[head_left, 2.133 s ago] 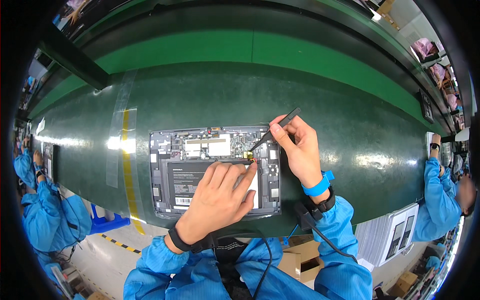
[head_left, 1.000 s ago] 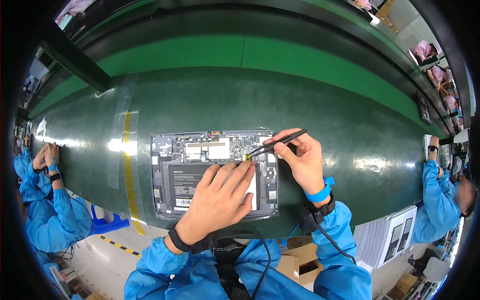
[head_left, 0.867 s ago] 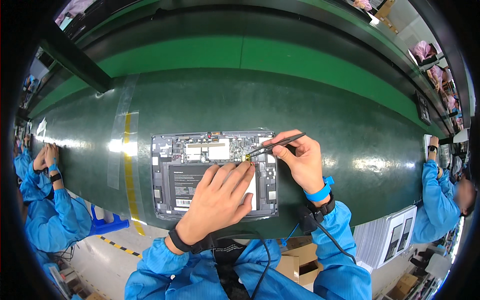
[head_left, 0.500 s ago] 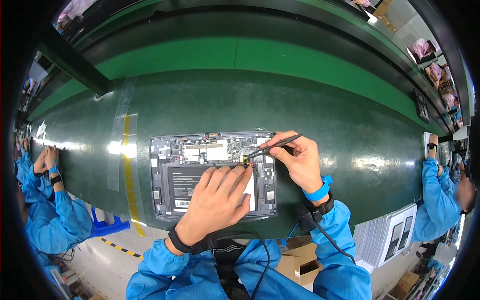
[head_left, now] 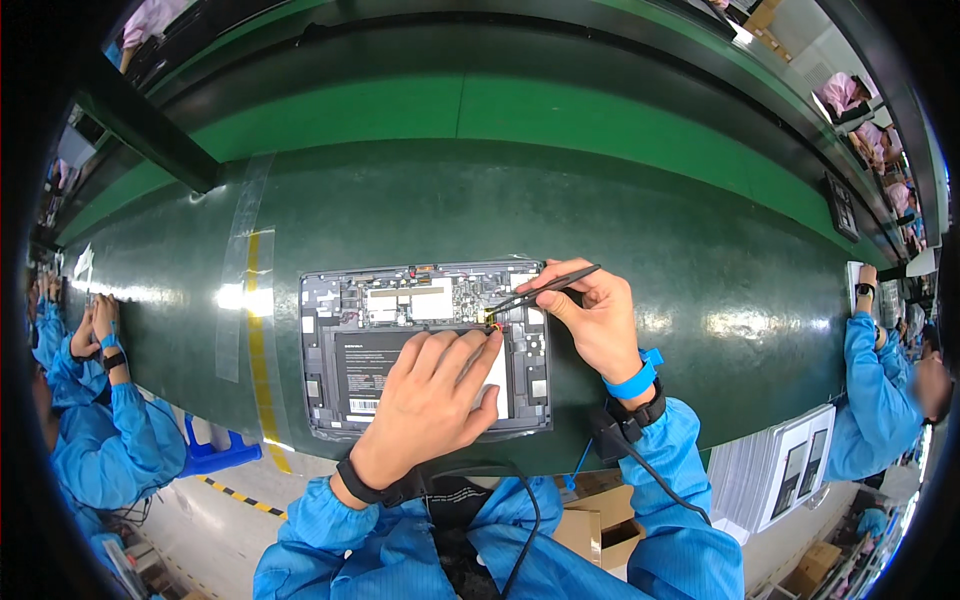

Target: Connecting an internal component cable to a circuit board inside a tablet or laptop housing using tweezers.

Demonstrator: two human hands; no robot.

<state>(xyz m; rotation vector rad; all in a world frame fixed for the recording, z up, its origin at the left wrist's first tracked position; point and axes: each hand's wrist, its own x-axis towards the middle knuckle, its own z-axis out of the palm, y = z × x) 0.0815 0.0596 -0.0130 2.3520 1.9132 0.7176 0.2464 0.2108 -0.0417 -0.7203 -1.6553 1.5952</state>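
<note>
An opened tablet-like device point(head_left: 319, 398) lies on the green bench, its inside facing up. Along its far side runs a circuit board point(head_left: 432, 303), with a black labelled battery point(head_left: 362, 362) on the near side. My left hand point(head_left: 430, 395) rests over the battery, fingers stretched out and partly hiding it. Its index fingertip touches small coloured wires point(head_left: 496, 326) at the board's edge. In my right hand point(head_left: 606, 322) is a pair of black tweezers point(head_left: 548, 286), slanting down to the left. Their tips meet the board beside those wires; what lies between them is too small to tell.
Yellow and clear tape point(head_left: 256, 330) crosses the bench point(head_left: 640, 210) left of the device. A stack of white printed sheets point(head_left: 770, 475) is at the lower right, above an open carton point(head_left: 600, 525). Co-workers in blue sleeves point(head_left: 115, 440) sit at both sides.
My right hand and the tweezers have shifted very slightly left. My left hand and the device hold nearly the same place.
</note>
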